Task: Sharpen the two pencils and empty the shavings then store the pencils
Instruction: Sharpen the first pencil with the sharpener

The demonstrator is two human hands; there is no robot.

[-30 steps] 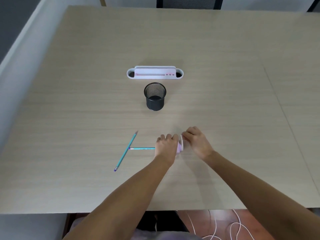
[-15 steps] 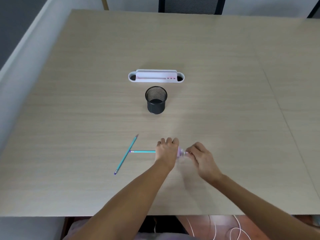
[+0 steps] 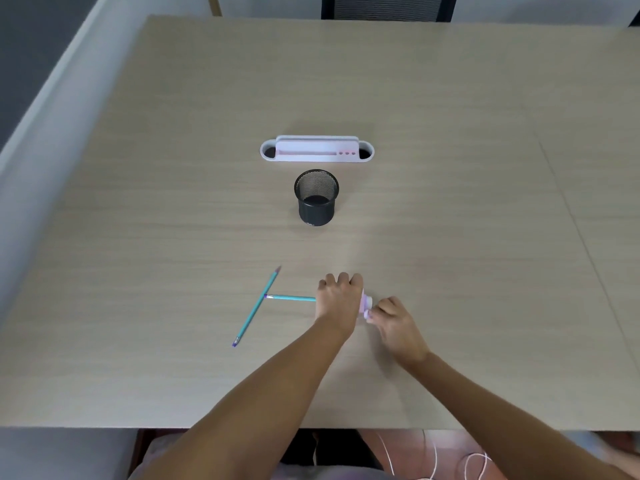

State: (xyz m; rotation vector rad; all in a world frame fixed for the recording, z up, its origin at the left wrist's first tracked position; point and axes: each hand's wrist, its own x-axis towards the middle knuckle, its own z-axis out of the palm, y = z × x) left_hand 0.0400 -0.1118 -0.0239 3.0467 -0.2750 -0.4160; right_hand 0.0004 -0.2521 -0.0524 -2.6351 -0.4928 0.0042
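A teal pencil point(image 3: 291, 298) lies level just above the table, its purple end pointing left. My left hand point(image 3: 341, 299) grips its right part, fingers curled over it. A small pink sharpener point(image 3: 366, 303) sits on the pencil's hidden right end. My right hand point(image 3: 394, 323) pinches the sharpener from the right. The second teal pencil point(image 3: 250, 319) lies loose and diagonal on the table point(image 3: 450, 237), left of my hands, and the held pencil's purple end meets it near its middle.
A black mesh cup point(image 3: 316, 197) stands upright at the table's centre. Behind it sits a white and pink desk holder point(image 3: 317, 152) with round holes at both ends. White cables point(image 3: 433, 459) hang below the near table edge.
My right hand has swung from behind the sharpener round to its right and near side, still pinching it. The left hand keeps its grip on the pencil. The loose pencil has not moved.
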